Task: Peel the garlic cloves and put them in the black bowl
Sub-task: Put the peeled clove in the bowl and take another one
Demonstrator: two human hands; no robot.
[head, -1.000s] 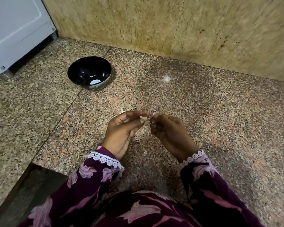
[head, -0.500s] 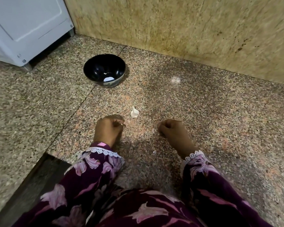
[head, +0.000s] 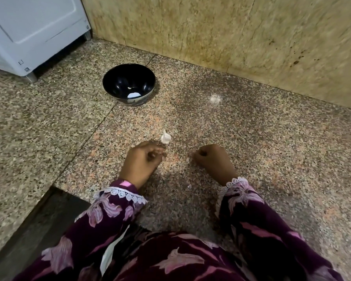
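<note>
On the floor [head: 251,138], the bowl [head: 118,78] sits toward the far left near the wall [head: 211,27], the garlic clove [head: 166,137] lies nearer, just beyond the left hand [head: 141,162], and the right hand [head: 212,159] rests apart to its right.

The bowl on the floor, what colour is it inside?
Black bowl, glossy inside; the head view shows it.
</note>
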